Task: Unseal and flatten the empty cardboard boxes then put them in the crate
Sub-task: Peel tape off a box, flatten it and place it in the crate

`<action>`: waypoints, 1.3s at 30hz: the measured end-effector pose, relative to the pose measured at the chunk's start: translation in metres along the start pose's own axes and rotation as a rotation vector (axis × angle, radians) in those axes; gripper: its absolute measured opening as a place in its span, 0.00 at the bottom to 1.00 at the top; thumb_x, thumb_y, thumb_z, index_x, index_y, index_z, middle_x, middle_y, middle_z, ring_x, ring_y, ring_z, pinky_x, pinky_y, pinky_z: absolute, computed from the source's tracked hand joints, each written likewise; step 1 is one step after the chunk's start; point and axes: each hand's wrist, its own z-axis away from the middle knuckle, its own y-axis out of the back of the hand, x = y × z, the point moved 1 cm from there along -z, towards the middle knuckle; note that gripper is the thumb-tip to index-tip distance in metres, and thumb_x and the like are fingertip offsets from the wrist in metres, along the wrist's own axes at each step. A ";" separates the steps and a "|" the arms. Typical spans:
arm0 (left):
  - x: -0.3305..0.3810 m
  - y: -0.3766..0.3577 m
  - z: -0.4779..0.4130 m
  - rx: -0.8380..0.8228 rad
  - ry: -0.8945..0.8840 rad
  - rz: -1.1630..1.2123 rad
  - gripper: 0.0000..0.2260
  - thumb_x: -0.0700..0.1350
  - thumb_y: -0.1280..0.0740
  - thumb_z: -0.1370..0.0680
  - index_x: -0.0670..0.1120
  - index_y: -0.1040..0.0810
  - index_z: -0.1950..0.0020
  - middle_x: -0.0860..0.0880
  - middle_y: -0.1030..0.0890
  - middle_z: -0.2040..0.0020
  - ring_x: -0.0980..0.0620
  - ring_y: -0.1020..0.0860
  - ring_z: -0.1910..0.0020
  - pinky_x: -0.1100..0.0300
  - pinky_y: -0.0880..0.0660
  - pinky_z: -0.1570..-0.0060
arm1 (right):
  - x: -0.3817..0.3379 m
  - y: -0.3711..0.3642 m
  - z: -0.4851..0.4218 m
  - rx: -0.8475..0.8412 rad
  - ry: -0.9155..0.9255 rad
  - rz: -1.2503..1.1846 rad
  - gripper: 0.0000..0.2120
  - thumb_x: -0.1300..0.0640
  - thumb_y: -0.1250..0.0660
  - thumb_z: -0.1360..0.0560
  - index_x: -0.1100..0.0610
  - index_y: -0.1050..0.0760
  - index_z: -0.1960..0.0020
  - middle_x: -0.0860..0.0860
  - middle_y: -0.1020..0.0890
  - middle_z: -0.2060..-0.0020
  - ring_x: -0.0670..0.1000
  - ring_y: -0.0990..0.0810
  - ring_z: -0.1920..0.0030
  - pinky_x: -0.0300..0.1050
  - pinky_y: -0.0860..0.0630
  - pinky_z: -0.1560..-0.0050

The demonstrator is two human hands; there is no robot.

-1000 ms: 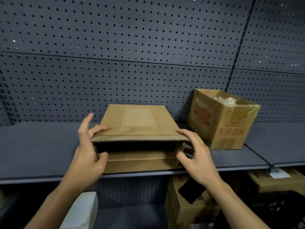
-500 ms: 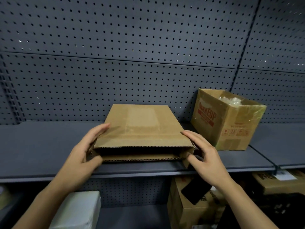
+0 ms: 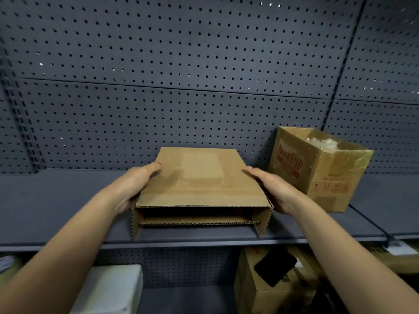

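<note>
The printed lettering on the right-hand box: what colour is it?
Red lettering on the brown box, seen in the head view.

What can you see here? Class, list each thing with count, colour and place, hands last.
shelf: one, grey, across the middle
pegboard: one, grey, behind the shelf
flat box: one, brown, mid-shelf, near end open
printed box: one, brown with red print, on shelf, right, top open
lower boxes: two, brown, under shelf, right
black slab: one, on a lower box
white box: one, under shelf, left
left hand: one, against flat box's left side
right hand: one, against its right side
</note>
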 end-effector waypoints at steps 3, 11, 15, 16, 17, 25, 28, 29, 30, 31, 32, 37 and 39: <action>0.000 -0.002 -0.002 0.035 -0.055 -0.121 0.19 0.55 0.33 0.21 0.40 0.21 0.42 0.43 0.16 0.55 0.45 0.17 0.60 0.58 0.24 0.63 | -0.014 -0.009 0.006 -0.051 0.029 0.069 0.19 0.44 0.31 0.23 0.61 0.19 0.48 0.54 0.15 0.60 0.53 0.17 0.61 0.44 0.23 0.60; -0.004 0.011 0.021 0.092 -0.473 0.119 0.22 0.46 0.28 0.23 0.51 0.29 0.30 0.56 0.18 0.42 0.59 0.18 0.49 0.66 0.23 0.56 | -0.028 -0.003 0.043 -0.015 0.424 -0.064 0.07 0.52 0.33 0.21 0.51 0.21 0.44 0.45 0.14 0.50 0.43 0.15 0.52 0.36 0.23 0.53; -0.002 0.011 0.024 0.083 -0.714 0.133 0.30 0.40 0.28 0.25 0.56 0.35 0.27 0.65 0.22 0.39 0.67 0.23 0.40 0.72 0.26 0.46 | -0.036 0.002 0.049 0.024 0.655 -0.111 0.18 0.59 0.34 0.21 0.46 0.29 0.33 0.42 0.18 0.41 0.39 0.20 0.42 0.36 0.23 0.45; -0.004 0.010 0.021 0.077 -0.743 0.117 0.32 0.38 0.28 0.25 0.56 0.35 0.26 0.66 0.23 0.38 0.67 0.24 0.38 0.72 0.27 0.44 | -0.036 0.002 0.049 0.028 0.688 -0.095 0.22 0.60 0.34 0.21 0.46 0.32 0.31 0.41 0.20 0.39 0.37 0.22 0.40 0.34 0.24 0.44; -0.006 0.009 0.020 0.074 -0.762 0.110 0.33 0.36 0.28 0.25 0.55 0.36 0.25 0.65 0.23 0.37 0.66 0.25 0.36 0.71 0.28 0.41 | -0.034 0.002 0.047 0.028 0.710 -0.079 0.24 0.62 0.34 0.21 0.46 0.34 0.29 0.40 0.22 0.38 0.36 0.23 0.39 0.33 0.24 0.43; -0.025 0.002 0.010 0.071 -0.755 0.097 0.35 0.36 0.28 0.26 0.56 0.37 0.24 0.62 0.28 0.30 0.67 0.29 0.33 0.75 0.31 0.41 | -0.011 -0.003 0.033 0.011 0.663 -0.034 0.27 0.60 0.32 0.23 0.43 0.38 0.29 0.37 0.25 0.38 0.32 0.24 0.40 0.32 0.24 0.43; -0.016 0.011 0.014 0.105 -0.678 0.145 0.30 0.52 0.28 0.28 0.57 0.33 0.27 0.61 0.27 0.32 0.63 0.29 0.32 0.64 0.31 0.34 | -0.017 0.001 0.033 0.019 0.620 -0.082 0.25 0.47 0.30 0.27 0.40 0.33 0.32 0.37 0.23 0.39 0.36 0.23 0.40 0.39 0.27 0.41; -0.010 0.015 0.014 0.125 -0.626 0.188 0.28 0.58 0.30 0.28 0.56 0.31 0.29 0.60 0.25 0.33 0.58 0.28 0.32 0.57 0.32 0.32 | -0.023 0.002 0.034 0.046 0.591 -0.123 0.24 0.41 0.31 0.29 0.39 0.30 0.34 0.38 0.22 0.39 0.38 0.23 0.40 0.43 0.29 0.40; -0.003 0.020 0.014 0.139 -0.566 0.231 0.26 0.64 0.32 0.27 0.57 0.28 0.32 0.58 0.24 0.34 0.54 0.27 0.33 0.50 0.33 0.30 | -0.030 0.004 0.035 0.084 0.560 -0.179 0.23 0.36 0.33 0.29 0.39 0.28 0.36 0.39 0.21 0.39 0.40 0.23 0.40 0.46 0.29 0.39; 0.006 0.026 0.014 0.149 -0.510 0.261 0.25 0.67 0.35 0.26 0.57 0.27 0.33 0.56 0.23 0.35 0.51 0.26 0.33 0.44 0.34 0.30 | -0.039 0.006 0.035 0.115 0.534 -0.243 0.22 0.33 0.36 0.27 0.41 0.26 0.37 0.42 0.20 0.40 0.42 0.22 0.40 0.48 0.28 0.41; 0.017 0.031 0.014 0.158 -0.459 0.272 0.26 0.69 0.39 0.24 0.57 0.27 0.32 0.53 0.23 0.33 0.46 0.26 0.33 0.41 0.34 0.30 | -0.050 0.008 0.038 0.136 0.504 -0.292 0.22 0.32 0.40 0.24 0.43 0.24 0.37 0.44 0.18 0.42 0.45 0.20 0.42 0.48 0.26 0.45; 0.076 0.036 0.031 0.054 -0.281 0.133 0.40 0.78 0.51 0.29 0.56 0.31 0.26 0.47 0.25 0.31 0.40 0.26 0.34 0.35 0.32 0.34 | -0.107 0.013 0.058 0.144 0.375 -0.165 0.30 0.26 0.50 0.25 0.45 0.31 0.35 0.47 0.22 0.48 0.52 0.23 0.47 0.56 0.29 0.44; 0.085 0.029 0.040 0.014 -0.313 0.079 0.39 0.79 0.52 0.30 0.58 0.30 0.28 0.50 0.24 0.33 0.41 0.25 0.35 0.34 0.31 0.35 | -0.115 0.008 0.061 0.162 0.382 -0.078 0.37 0.26 0.48 0.25 0.45 0.39 0.23 0.51 0.27 0.33 0.59 0.29 0.32 0.63 0.32 0.35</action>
